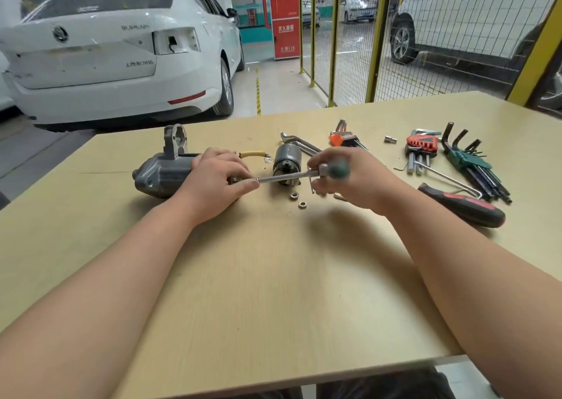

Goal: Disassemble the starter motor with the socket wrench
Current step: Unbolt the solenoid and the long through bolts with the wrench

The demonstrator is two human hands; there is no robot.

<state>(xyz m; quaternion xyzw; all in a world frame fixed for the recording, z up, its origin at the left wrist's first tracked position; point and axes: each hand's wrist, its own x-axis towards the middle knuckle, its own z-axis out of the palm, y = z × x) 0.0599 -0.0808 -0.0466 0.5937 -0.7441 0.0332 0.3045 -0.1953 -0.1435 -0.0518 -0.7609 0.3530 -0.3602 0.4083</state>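
The grey starter motor lies on its side at the left of the wooden table, with a yellow-sleeved cable coming off its right end. My left hand rests on the motor's right end, and its fingertips pinch the tip of the socket wrench's metal shaft. My right hand grips the green handle of the socket wrench, held level between both hands. The detached grey solenoid stands just behind the shaft.
Two loose nuts lie in front of the solenoid. To the right are hex key sets, a small socket, and a red-and-black handled tool. A white car stands beyond the table's far edge.
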